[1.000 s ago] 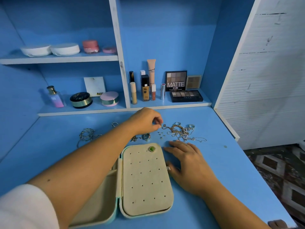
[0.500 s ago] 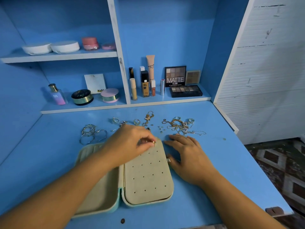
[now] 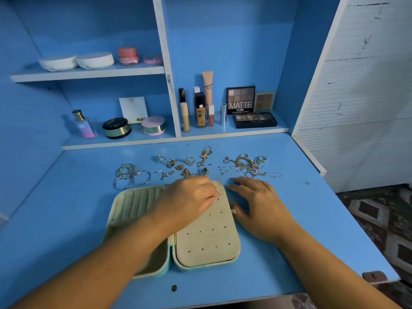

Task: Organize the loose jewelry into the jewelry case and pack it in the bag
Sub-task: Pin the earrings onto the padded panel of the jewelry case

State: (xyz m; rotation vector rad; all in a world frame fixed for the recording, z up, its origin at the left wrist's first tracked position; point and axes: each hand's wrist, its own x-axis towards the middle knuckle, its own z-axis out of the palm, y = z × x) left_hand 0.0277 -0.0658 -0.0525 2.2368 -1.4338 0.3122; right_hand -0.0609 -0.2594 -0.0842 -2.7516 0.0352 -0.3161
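Fingers point(image 3: 208, 192) of the left hand point(image 3: 189, 201) curled tight, tips pinched on a tiny piece point(image 3: 219, 195) too small to name, right at the far end of the holed pad point(image 3: 207, 239). Fingers point(image 3: 245, 185) of the right hand point(image 3: 260, 208) straight and spread, flat on the blue bench point(image 3: 312, 219), gripping nothing, thumb against the right rim of the jewelry case point(image 3: 201, 267) beside a small tab point(image 3: 233, 211).

Case lying open in the near middle of the bench: pale green shell, beige lining, ridged ring rolls point(image 3: 133, 204) in the left half, holed pad in the right half, left forearm crossing over the hinge.

Just beyond the case, loose on the bench: a cluster of thin bangles point(image 3: 131, 177) to the left, scattered rings and earrings point(image 3: 178, 166) in the middle, a tangle of chains point(image 3: 247, 167) to the right, just past the right fingertips.

On the far shelf point(image 3: 245, 133), cosmetics: a perfume bottle point(image 3: 83, 126), round compacts point(image 3: 117, 128), upright tubes point(image 3: 207, 90), a palette point(image 3: 240, 100) marked MATTE.
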